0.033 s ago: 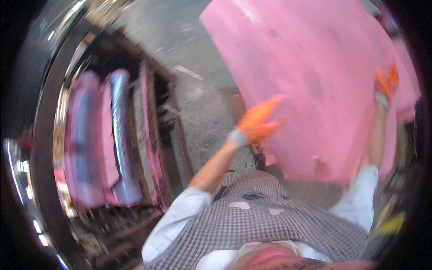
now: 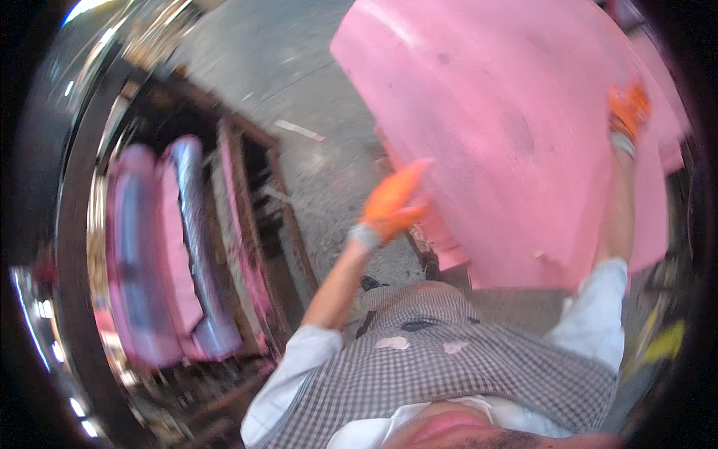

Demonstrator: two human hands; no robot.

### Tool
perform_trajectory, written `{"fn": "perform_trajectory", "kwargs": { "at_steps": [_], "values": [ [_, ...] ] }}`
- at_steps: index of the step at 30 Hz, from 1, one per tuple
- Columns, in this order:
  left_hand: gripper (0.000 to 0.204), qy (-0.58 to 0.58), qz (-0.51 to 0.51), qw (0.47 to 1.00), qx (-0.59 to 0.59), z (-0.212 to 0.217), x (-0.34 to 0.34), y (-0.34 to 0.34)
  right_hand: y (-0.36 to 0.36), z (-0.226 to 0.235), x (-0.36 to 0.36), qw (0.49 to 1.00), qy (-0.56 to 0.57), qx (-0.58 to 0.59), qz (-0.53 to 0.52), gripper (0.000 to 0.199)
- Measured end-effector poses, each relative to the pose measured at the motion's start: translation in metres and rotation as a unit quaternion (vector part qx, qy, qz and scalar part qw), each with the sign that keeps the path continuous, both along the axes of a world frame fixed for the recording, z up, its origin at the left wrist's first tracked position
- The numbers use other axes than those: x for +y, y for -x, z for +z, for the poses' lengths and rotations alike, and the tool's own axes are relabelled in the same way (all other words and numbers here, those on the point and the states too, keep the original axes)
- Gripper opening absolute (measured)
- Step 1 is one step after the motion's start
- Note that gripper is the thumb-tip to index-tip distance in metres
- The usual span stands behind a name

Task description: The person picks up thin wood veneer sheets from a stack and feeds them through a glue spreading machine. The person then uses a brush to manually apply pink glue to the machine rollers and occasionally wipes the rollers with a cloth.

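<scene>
A large pink sheet (image 2: 493,150), smooth with grey smudges, lies on a pile of similar sheets at the right. My left hand (image 2: 393,203), in an orange glove with a grey cuff, is at the sheet's left edge. Its fingers are stretched out and the thumb stands apart, with nothing in them; whether the fingertips touch the sheet I cannot tell. Farther off, over the right part of the same sheet, my right hand (image 2: 630,111) in a matching glove appears to rest on it with fingers spread, somewhat blurred.
At the left, a dark frame holds two long rollers (image 2: 142,254), one pink-edged, the other wrapped in shiny film (image 2: 198,224). Beside them runs a rusty metal rack (image 2: 258,232) with pink smears. A pale strip (image 2: 299,130) lies on the grey concrete floor (image 2: 321,97).
My left hand has moved left, from over the sheet to its edge. My right hand has shifted slightly farther away and left. The view has turned a little.
</scene>
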State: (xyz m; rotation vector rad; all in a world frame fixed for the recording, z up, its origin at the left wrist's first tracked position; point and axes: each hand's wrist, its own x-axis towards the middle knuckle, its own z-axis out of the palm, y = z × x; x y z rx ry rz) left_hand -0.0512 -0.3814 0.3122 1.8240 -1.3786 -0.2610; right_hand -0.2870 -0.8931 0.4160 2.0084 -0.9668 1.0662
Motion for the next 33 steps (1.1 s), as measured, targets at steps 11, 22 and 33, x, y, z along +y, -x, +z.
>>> {"fn": "perform_trajectory", "kwargs": {
  "at_steps": [11, 22, 33],
  "values": [
    [0.053, 0.331, 0.495, 0.756, -0.272, 0.274, 0.423, -0.159, -0.059, -0.218, 0.050, 0.919, -0.314, 0.194, -0.141, 0.051],
    [0.073, 0.283, 0.600, 0.748, 0.017, 0.017, 0.462, -0.045, -0.111, -0.360, 0.009, 0.814, -0.515, 0.265, -0.045, 0.045],
    [0.076, 0.407, 0.800, 0.339, 0.283, -0.229, 0.609, -0.044, -0.150, -0.439, 0.459, 0.455, -0.672, 0.557, 0.174, 0.061]
  ]
}}
